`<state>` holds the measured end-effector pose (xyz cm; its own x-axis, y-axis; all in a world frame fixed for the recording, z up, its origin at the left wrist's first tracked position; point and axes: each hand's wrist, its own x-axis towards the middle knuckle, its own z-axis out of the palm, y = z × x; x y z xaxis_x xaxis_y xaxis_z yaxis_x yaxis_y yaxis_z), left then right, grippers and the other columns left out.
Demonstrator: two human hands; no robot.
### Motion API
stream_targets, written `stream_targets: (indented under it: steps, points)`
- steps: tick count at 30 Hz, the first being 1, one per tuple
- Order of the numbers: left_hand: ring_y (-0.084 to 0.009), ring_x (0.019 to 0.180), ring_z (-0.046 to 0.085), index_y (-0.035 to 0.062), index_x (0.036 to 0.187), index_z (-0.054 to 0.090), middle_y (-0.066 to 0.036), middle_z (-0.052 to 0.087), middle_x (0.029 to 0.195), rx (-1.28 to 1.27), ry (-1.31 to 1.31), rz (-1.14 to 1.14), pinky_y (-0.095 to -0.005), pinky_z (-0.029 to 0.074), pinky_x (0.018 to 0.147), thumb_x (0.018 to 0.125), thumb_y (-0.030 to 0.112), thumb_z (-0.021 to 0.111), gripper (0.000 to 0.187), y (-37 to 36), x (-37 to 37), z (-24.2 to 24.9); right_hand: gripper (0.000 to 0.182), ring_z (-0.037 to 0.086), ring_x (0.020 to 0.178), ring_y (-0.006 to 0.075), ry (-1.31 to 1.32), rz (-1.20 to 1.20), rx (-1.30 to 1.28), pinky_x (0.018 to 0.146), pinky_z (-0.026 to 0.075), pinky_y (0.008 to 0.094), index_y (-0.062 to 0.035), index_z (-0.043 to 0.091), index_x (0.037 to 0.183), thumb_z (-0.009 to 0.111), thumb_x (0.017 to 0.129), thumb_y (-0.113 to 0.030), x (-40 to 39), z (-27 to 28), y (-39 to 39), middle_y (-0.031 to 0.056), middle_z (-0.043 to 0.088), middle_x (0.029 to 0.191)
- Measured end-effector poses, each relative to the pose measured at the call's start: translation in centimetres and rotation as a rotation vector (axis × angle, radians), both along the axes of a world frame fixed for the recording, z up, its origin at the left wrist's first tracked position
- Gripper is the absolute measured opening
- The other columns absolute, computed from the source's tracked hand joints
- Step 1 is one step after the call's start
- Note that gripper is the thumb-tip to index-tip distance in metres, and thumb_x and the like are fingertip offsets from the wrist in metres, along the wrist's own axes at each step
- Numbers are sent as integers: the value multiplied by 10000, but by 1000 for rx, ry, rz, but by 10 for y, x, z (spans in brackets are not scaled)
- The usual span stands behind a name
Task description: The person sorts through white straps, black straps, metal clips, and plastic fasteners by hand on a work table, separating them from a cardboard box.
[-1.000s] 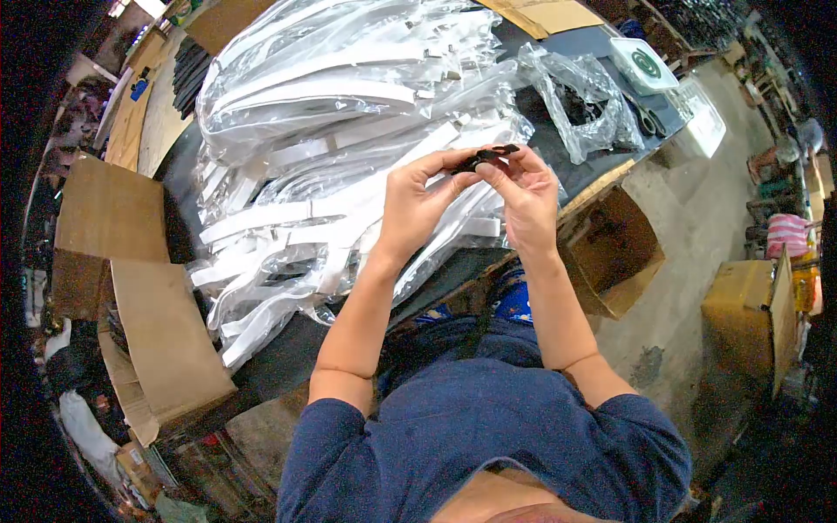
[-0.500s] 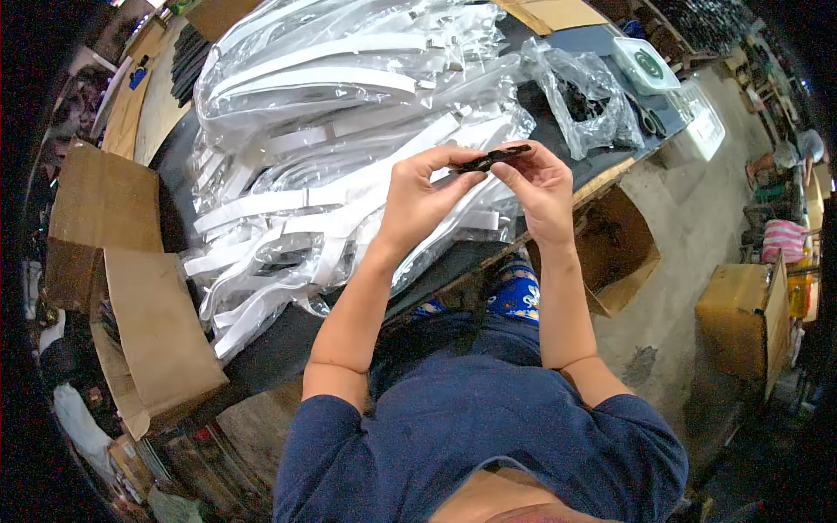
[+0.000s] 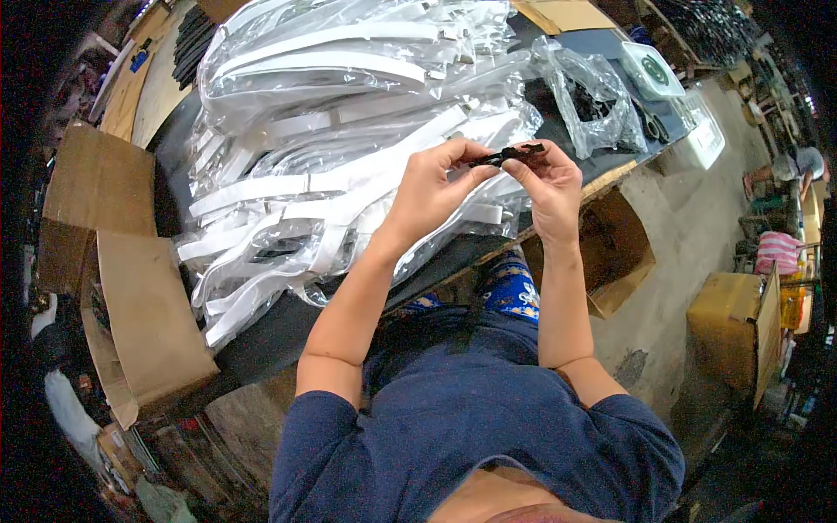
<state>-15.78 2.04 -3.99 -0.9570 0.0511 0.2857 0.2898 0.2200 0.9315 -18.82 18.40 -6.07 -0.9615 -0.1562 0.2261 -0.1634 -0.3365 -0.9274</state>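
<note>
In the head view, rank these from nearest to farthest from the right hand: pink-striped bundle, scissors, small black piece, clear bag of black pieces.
1. Small black piece: held in the fingertips of the right hand.
2. Clear bag of black pieces: on the table, ahead and right.
3. Scissors: right of the bag.
4. Pink-striped bundle: far right, beyond the table.

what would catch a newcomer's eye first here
Most likely the big heap of white straps in clear plastic, glossy and spread over much of the dark table. Next, the small black item pinched between the left hand and the right hand, near the table's edge. Off to the right, a pink-and-white striped item stands out brightly.
</note>
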Motion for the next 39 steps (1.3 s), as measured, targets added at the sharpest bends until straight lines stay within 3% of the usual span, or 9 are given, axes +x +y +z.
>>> stream_targets:
  steps: [10, 16, 19, 27, 32, 35, 37, 39]
  points:
    - [-200, 659, 585, -7, 930, 605, -126, 625, 793, -124, 128, -6, -305, 431, 551, 803, 69, 634, 151, 7, 3, -3, 153, 589, 785, 78, 5, 38, 77, 726, 466, 208, 12, 637, 903, 667, 760, 55, 3, 3, 8, 29, 650, 855]
    - [-294, 702, 577, -4, 930, 591, -138, 600, 798, -207, 207, 22, -349, 441, 598, 795, 61, 621, 152, 9, 2, -3, 132, 583, 796, 76, 70, -89, 88, 727, 466, 208, 23, 626, 878, 661, 758, 66, 8, 1, -1, 28, 633, 835]
    - [-244, 741, 595, -5, 928, 602, -129, 602, 793, -345, 267, 39, -313, 461, 648, 794, 50, 638, 150, 6, 0, -3, 129, 563, 767, 66, 115, -160, 76, 689, 448, 196, 19, 625, 866, 665, 752, 65, 10, -4, -7, 21, 619, 828]
    - [-283, 732, 572, 15, 898, 611, -126, 597, 789, -412, 409, 77, -344, 452, 655, 756, 46, 654, 152, 6, -1, -4, 131, 493, 684, 61, 197, -302, 141, 600, 382, 195, -6, 625, 822, 660, 730, 82, 16, -6, -16, 10, 581, 757]
    - [-307, 744, 569, 20, 882, 615, -137, 607, 811, -448, 453, 50, -358, 451, 668, 746, 35, 657, 144, 1, 0, -1, 111, 506, 688, 63, 170, -298, 211, 617, 397, 197, -1, 626, 818, 660, 740, 70, 16, -13, -13, 11, 587, 755]
    - [-268, 775, 595, 19, 901, 632, -135, 617, 825, -457, 365, 17, -344, 463, 683, 757, 14, 647, 145, -1, -1, -2, 115, 536, 723, 66, 153, -253, 201, 654, 423, 196, -5, 632, 842, 666, 749, 54, 15, -11, -12, 10, 607, 789]
    - [-206, 807, 620, 19, 943, 654, -118, 644, 861, -217, 207, -11, -313, 480, 708, 763, -1, 649, 181, -2, -3, -3, 131, 552, 746, 67, 141, -204, 159, 673, 435, 194, -9, 635, 866, 672, 752, 43, 13, -5, -11, 8, 620, 814]
    - [-184, 823, 623, 15, 959, 657, -112, 654, 885, -143, 182, -24, -297, 485, 729, 765, -3, 650, 195, 0, -5, -2, 190, 576, 801, 73, -64, -93, -27, 723, 454, 196, -14, 629, 930, 678, 754, 38, 9, 1, -12, 11, 635, 876]
